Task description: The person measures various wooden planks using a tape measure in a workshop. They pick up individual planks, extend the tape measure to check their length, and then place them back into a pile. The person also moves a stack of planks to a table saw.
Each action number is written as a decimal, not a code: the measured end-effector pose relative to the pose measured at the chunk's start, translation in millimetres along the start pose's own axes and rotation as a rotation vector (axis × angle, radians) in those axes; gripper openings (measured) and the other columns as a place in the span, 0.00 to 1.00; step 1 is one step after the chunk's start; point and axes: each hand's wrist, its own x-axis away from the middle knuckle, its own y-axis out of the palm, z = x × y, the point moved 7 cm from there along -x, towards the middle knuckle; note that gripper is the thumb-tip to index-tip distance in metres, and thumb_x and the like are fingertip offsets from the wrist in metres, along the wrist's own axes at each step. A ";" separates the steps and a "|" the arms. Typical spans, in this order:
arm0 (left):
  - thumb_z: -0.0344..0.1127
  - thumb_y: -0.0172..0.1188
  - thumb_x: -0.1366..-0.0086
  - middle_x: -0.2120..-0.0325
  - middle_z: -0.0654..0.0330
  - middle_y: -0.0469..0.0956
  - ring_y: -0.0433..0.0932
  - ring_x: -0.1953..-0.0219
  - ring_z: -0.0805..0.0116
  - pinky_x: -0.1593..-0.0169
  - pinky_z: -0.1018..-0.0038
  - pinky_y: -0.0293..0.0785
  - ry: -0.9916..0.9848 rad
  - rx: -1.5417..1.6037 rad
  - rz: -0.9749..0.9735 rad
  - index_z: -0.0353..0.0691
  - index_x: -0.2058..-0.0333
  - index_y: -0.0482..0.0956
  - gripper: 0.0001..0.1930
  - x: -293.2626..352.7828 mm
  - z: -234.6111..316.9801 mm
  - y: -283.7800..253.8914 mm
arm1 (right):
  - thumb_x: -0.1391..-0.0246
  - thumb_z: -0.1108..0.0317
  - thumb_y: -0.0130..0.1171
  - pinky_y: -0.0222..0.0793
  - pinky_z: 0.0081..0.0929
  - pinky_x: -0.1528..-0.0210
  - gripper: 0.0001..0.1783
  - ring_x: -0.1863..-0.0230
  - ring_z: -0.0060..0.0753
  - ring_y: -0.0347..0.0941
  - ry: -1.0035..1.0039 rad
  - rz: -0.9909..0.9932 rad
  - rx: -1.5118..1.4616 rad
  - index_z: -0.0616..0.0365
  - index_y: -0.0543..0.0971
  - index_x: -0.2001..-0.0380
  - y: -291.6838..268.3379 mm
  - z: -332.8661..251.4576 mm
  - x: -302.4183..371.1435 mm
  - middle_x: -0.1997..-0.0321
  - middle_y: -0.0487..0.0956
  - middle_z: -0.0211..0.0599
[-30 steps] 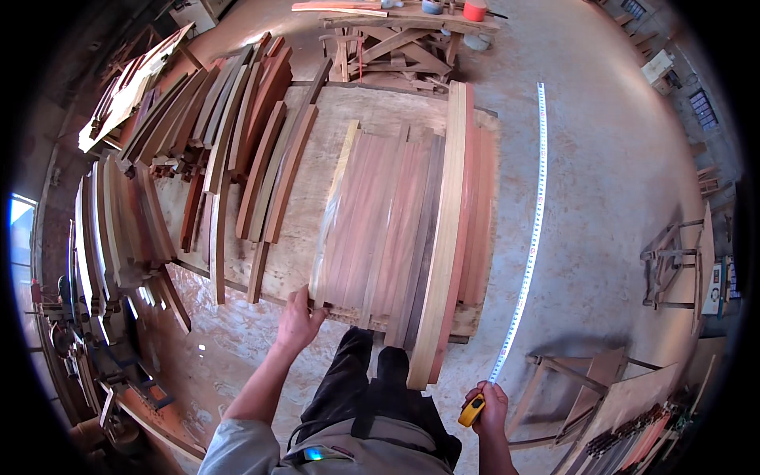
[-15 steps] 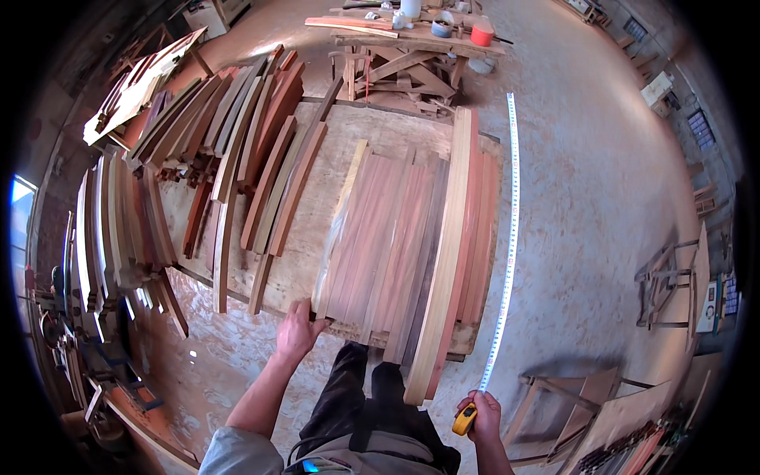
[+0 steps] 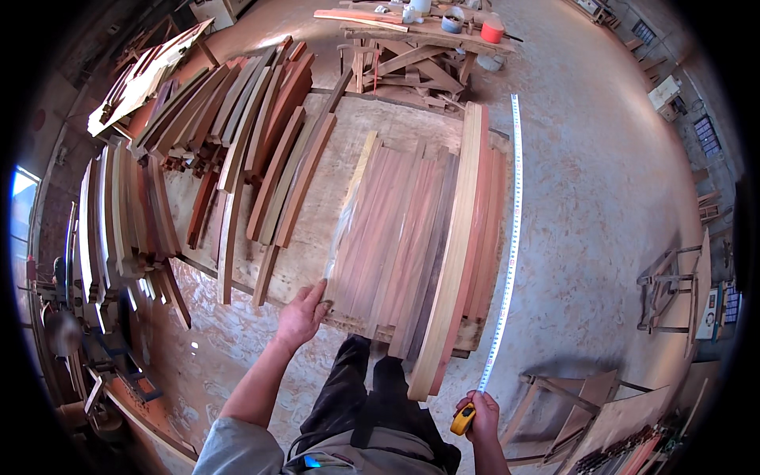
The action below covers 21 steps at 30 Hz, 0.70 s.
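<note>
My right hand point(image 3: 481, 413), at the lower right, is closed round a yellow tape measure point(image 3: 464, 419). Its white blade point(image 3: 513, 214) runs far out past the right side of the wooden table point(image 3: 305, 265), above the floor. My left hand point(image 3: 304, 315) rests at the table's near edge with its fingers stretched out, touching the near left corner of a row of flat reddish boards point(image 3: 380, 237). Clear film seems to cover part of that row. A long pale beam point(image 3: 455, 253) lies along the row's right side and juts over the near edge.
Several loose wood strips point(image 3: 269, 170) are heaped on the table's left part. More upright-looking lengths point(image 3: 119, 214) stand further left. Beyond is a workbench point(image 3: 396, 36) bearing a red container point(image 3: 492, 32). Wooden frames point(image 3: 570, 412) sit at the lower right.
My left hand has shifted slightly up and right along the corner of the boards. The view has moved a little; the right hand still holds the extended tape measure.
</note>
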 end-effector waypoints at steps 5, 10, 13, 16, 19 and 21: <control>0.44 0.52 0.33 0.56 0.50 0.75 0.77 0.57 0.48 0.58 0.57 0.75 -0.057 -0.114 -0.023 0.44 0.39 0.65 0.26 -3.8 7.0 -6.5 | 0.34 0.65 0.44 0.74 0.29 0.77 0.11 0.82 0.33 0.73 0.004 0.005 0.002 0.59 0.72 0.67 2.7 2.1 -0.4 0.78 0.77 0.41; 0.39 0.51 0.33 0.62 0.48 0.78 0.79 0.60 0.51 0.55 0.63 0.74 -0.094 0.237 0.179 0.40 0.45 0.73 0.20 -12.4 -46.8 6.1 | 0.34 0.65 0.44 0.74 0.29 0.77 0.11 0.82 0.33 0.73 0.000 -0.005 0.000 0.59 0.72 0.67 6.2 1.6 0.2 0.78 0.77 0.42; 0.36 0.50 0.35 0.65 0.48 0.80 0.80 0.62 0.58 0.54 0.67 0.73 -0.247 0.561 0.052 0.37 0.49 0.76 0.18 -15.2 -39.5 4.5 | 0.34 0.65 0.44 0.74 0.29 0.77 0.11 0.81 0.33 0.74 0.003 0.011 0.003 0.59 0.72 0.67 5.5 2.1 1.9 0.78 0.77 0.42; 0.33 0.50 0.37 0.66 0.49 0.80 0.80 0.62 0.63 0.55 0.70 0.73 -0.294 0.499 0.022 0.36 0.50 0.76 0.17 -12.1 -46.7 1.9 | 0.34 0.65 0.45 0.74 0.29 0.77 0.11 0.81 0.33 0.74 0.004 0.008 0.009 0.59 0.72 0.67 5.6 4.1 2.2 0.78 0.77 0.42; 0.31 0.50 0.38 0.67 0.48 0.80 0.80 0.62 0.63 0.55 0.69 0.73 -0.385 0.503 -0.028 0.35 0.51 0.77 0.17 -6.7 -42.6 -5.5 | 0.34 0.65 0.45 0.73 0.28 0.75 0.11 0.80 0.32 0.74 0.013 0.010 0.000 0.60 0.73 0.67 9.0 2.6 3.8 0.77 0.77 0.42; 0.31 0.51 0.38 0.67 0.47 0.80 0.80 0.63 0.60 0.55 0.67 0.73 -0.348 0.542 0.060 0.34 0.52 0.77 0.17 -0.6 -52.8 -2.6 | 0.34 0.66 0.46 0.73 0.26 0.73 0.11 0.77 0.30 0.74 0.026 -0.008 -0.021 0.62 0.73 0.66 13.6 -1.2 6.0 0.77 0.78 0.42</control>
